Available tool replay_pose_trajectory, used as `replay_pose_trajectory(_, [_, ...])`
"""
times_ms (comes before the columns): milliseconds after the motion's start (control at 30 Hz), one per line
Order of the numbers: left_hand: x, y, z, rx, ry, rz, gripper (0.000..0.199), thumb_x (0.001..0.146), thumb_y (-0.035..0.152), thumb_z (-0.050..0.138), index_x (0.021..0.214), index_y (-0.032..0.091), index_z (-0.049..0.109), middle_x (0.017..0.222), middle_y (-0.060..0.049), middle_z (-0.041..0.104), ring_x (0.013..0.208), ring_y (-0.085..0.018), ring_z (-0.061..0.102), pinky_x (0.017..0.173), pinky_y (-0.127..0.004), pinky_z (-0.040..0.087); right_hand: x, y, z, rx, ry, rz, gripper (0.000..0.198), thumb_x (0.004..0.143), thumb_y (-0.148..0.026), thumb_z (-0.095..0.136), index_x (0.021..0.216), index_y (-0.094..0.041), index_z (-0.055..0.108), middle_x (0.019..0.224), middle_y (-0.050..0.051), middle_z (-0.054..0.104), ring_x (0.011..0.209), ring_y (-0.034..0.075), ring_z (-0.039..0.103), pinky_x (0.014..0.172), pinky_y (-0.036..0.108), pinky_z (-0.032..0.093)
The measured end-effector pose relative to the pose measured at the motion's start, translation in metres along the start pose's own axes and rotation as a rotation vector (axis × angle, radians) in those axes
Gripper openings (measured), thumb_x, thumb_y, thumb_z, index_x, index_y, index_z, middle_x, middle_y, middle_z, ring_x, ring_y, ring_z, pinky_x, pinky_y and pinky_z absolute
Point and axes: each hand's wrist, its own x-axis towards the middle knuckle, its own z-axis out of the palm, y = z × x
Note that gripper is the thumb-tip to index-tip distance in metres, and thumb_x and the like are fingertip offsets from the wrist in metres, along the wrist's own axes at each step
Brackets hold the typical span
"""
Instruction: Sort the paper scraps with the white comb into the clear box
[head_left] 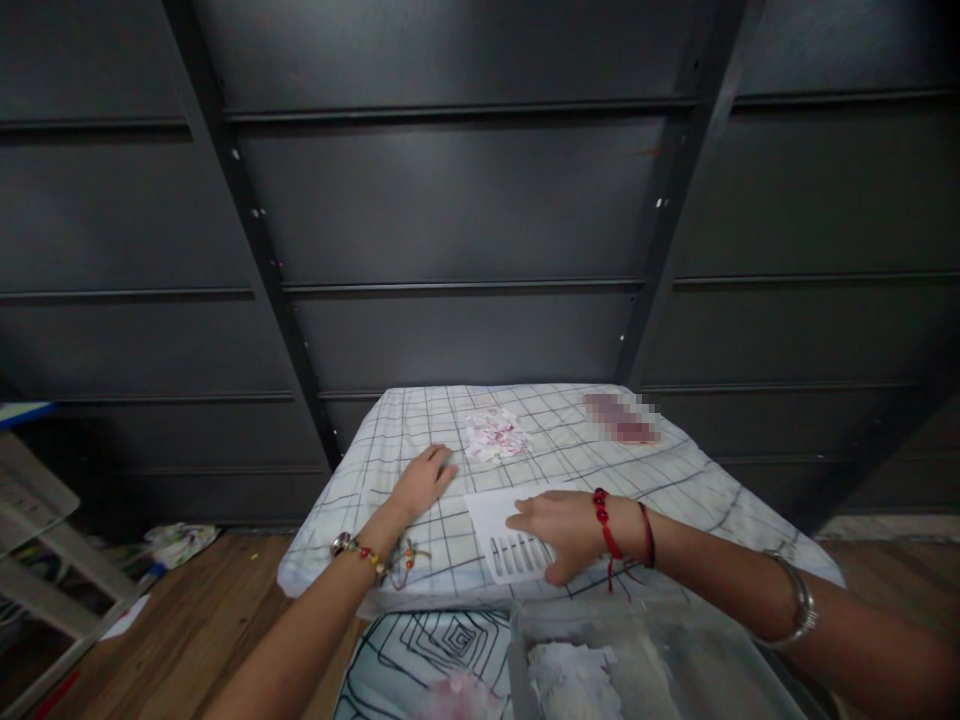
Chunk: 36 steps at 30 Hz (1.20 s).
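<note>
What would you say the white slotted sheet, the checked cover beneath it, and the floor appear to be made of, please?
The white slotted sheet, under the right hand, looks like thin matte paper or card: flat, with clean-cut slots. The checked cover, where the left hand rests, seems woven fabric: soft, rumpled edges. The floor looks like brown wood planks, though laminate is possible.

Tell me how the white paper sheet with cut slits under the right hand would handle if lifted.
The white paper sheet with cut slits lies flat and thin on the checked cloth, so probably light and floppy. The slits likely make that end droop and tear easily. The right hand presses it flat.
</note>
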Motion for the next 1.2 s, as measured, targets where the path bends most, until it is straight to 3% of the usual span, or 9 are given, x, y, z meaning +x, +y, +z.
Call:
replay_pose_trajectory(167, [0.002,-0.002,0.003,0.012,-0.002,-0.004,0.027,0.088,0.026,0.038,0.106,0.012,0.053,0.111,-0.011,0.056,0.105,-0.02,0.051,0.093,-0.031,0.037,-0.007,-0.004,-0.027,-0.049,-0.066,-0.034,0.044,0.065,-0.033,0.057,0.105,-0.014,0.058,0.081,0.01,0.064,0.07,0.02,0.059,0.055,0.026,0.04])
replay_pose_trajectory(333, [0.001,0.001,-0.001,0.015,0.0,-0.013,0.029,0.087,0.023,0.037,0.107,0.01,0.054,0.113,-0.012,0.056,0.105,-0.02,0.051,0.093,-0.029,0.037,-0.012,0.013,-0.054,-0.067,0.137,-0.008,0.037,0.073,-0.015,0.041,0.106,-0.015,0.057,0.08,0.009,0.065,0.072,0.018,0.059,0.062,0.027,0.04])
replay_pose_trajectory(500, [0.001,0.004,-0.004,0.026,-0.018,-0.023,0.03,0.087,0.023,0.038,0.108,0.01,0.054,0.114,-0.012,0.055,0.106,-0.019,0.051,0.093,-0.028,0.037,-0.007,0.039,-0.047,0.004,0.247,-0.013,0.03,0.083,-0.015,0.036,0.104,-0.015,0.056,0.095,0.009,0.064,0.085,0.016,0.059,0.071,0.025,0.04])
replay_pose_trajectory(633, [0.001,0.005,-0.004,0.031,-0.035,-0.042,0.03,0.086,0.022,0.038,0.109,0.01,0.053,0.115,-0.012,0.055,0.105,-0.019,0.051,0.092,-0.029,0.038,-0.008,0.046,-0.049,-0.083,0.28,0.182,0.025,0.086,-0.02,0.037,0.103,-0.016,0.055,0.085,0.008,0.066,0.077,0.017,0.061,0.063,0.024,0.039])
replay_pose_trajectory(767, [0.001,0.005,-0.004,0.022,-0.032,-0.044,0.03,0.086,0.021,0.039,0.109,0.01,0.054,0.115,-0.012,0.055,0.103,-0.019,0.052,0.091,-0.029,0.038,-0.001,0.043,-0.057,-0.267,0.342,0.334,0.031,0.085,-0.012,0.035,0.11,-0.018,0.051,0.092,0.009,0.066,0.079,0.018,0.061,0.06,0.025,0.038])
replay_pose_trajectory(933, [0.001,0.005,-0.004,0.024,-0.028,-0.061,0.028,0.085,0.021,0.04,0.107,0.012,0.055,0.115,-0.011,0.055,0.104,-0.02,0.052,0.091,-0.03,0.039,0.013,0.042,-0.051,-0.36,0.272,0.339,0.032,0.084,-0.01,0.034,0.112,-0.017,0.049,0.091,0.01,0.066,0.079,0.02,0.062,0.059,0.026,0.039])
replay_pose_trajectory(1200, [0.001,0.005,-0.003,0.036,-0.018,-0.06,0.03,0.085,0.02,0.041,0.109,0.01,0.055,0.115,-0.012,0.055,0.105,-0.02,0.052,0.092,-0.03,0.038,0.0,0.043,-0.05,-0.35,0.314,0.304,0.034,0.079,-0.004,0.035,0.106,-0.017,0.051,0.091,0.008,0.066,0.078,0.019,0.062,0.058,0.026,0.038])
